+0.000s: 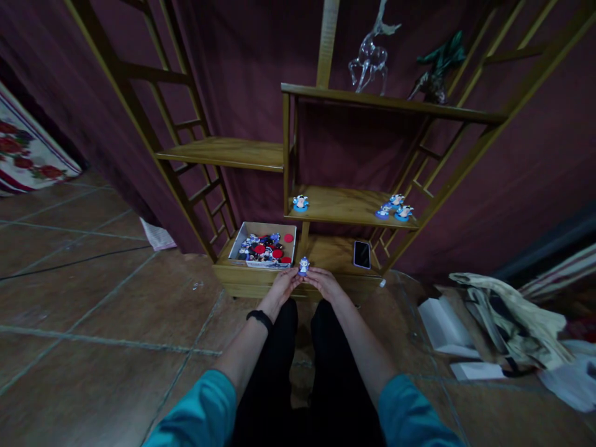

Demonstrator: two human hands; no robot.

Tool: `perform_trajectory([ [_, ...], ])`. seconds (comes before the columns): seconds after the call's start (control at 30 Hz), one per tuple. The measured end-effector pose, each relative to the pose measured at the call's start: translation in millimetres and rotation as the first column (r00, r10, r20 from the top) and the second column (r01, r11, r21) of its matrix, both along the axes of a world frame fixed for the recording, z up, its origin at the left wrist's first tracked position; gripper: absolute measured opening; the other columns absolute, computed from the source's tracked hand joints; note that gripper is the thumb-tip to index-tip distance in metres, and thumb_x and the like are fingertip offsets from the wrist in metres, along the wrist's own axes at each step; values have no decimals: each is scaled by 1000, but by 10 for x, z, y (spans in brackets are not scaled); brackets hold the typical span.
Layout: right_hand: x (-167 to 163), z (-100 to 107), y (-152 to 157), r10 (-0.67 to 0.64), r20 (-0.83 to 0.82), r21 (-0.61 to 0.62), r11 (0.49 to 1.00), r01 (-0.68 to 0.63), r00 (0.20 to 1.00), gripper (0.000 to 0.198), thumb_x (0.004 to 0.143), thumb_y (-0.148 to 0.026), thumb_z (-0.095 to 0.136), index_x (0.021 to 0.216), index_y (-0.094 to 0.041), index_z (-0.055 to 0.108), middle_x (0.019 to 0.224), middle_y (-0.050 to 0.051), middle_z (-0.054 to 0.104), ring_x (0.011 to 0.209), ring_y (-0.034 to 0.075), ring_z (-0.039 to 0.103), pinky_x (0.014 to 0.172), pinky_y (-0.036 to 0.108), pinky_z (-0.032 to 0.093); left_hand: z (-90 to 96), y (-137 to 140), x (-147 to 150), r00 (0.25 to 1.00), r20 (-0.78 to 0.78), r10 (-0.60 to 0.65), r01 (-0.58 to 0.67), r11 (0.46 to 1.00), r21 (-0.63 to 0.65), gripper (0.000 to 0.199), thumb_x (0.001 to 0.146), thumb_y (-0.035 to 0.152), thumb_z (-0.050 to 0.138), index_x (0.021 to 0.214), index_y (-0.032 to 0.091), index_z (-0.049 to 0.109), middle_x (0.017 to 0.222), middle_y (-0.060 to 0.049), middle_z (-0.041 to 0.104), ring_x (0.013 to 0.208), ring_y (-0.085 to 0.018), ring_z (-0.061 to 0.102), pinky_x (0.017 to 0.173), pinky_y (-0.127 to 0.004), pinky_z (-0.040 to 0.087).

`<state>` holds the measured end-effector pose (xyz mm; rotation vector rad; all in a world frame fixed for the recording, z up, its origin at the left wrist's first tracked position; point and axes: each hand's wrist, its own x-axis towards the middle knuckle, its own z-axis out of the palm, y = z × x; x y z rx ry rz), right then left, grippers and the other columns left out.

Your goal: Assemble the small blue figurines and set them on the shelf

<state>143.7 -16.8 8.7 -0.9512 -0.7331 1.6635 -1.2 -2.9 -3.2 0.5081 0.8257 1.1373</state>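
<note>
A small purple-and-white figurine (303,266) is held upright between my two hands, in front of the shelf's lowest board. The fingers of my left hand (285,285) close on its left side, and those of my right hand (324,282) on its right side. Just beyond my left hand stands an open white box (237,244) with a jumble of small figures and red discs in it. On the board above, a blue-based figurine (300,203) stands at the left end. A purple-based figurine (383,212) stands at the right end with two blue-based figurines (403,213).
A phone (362,254) lies on the lowest board at the right. Higher up, a clear glass deer (371,59) and a dark green statue (437,68) stand on the wooden shelf (395,102). Bags and cloth (516,316) lie on the floor at the right.
</note>
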Motion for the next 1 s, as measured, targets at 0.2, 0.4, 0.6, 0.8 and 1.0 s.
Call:
perform_trajectory([
  [0.2,45,15,-47,-29,-19,22,999,30,999,22,57,-23,79,74,-14,68,76,4,71,74,15,66,82,30,51,18,-48,41,991,108,-77,78,997,-6,6,76,10,64,81,8,66,74,-8,69,64,-10,63,64,-19,52],
  [0.4,-17,15,-48,-62,-14,1,998,62,998,24,57,-27,79,72,-14,66,73,4,70,69,13,65,77,28,52,10,-47,41,990,90,-105,102,994,40,9,74,11,66,83,8,67,77,-8,70,66,-10,64,65,-18,51],
  [0.6,-37,26,-51,-90,-10,-27,996,89,996,26,59,-32,78,72,-15,65,65,2,67,61,11,62,70,27,52,-7,-38,50,994,82,-69,63,996,66,10,71,11,69,81,9,67,78,-8,70,69,-10,64,71,-20,51],
  [0.8,-10,35,-59,-44,-50,-5,999,44,998,23,60,-28,77,76,-15,66,74,4,70,72,14,65,77,30,52,18,-64,67,996,85,-40,31,994,101,12,68,10,71,79,11,67,74,-4,68,66,-8,62,69,-19,49],
  [1.0,-7,-9,-43,-49,-76,10,999,49,996,21,63,-20,75,82,-15,67,84,6,72,81,16,67,85,32,50,29,-70,63,998,56,-27,20,992,122,17,65,10,73,81,12,68,75,-4,68,67,-9,62,67,-19,49],
])
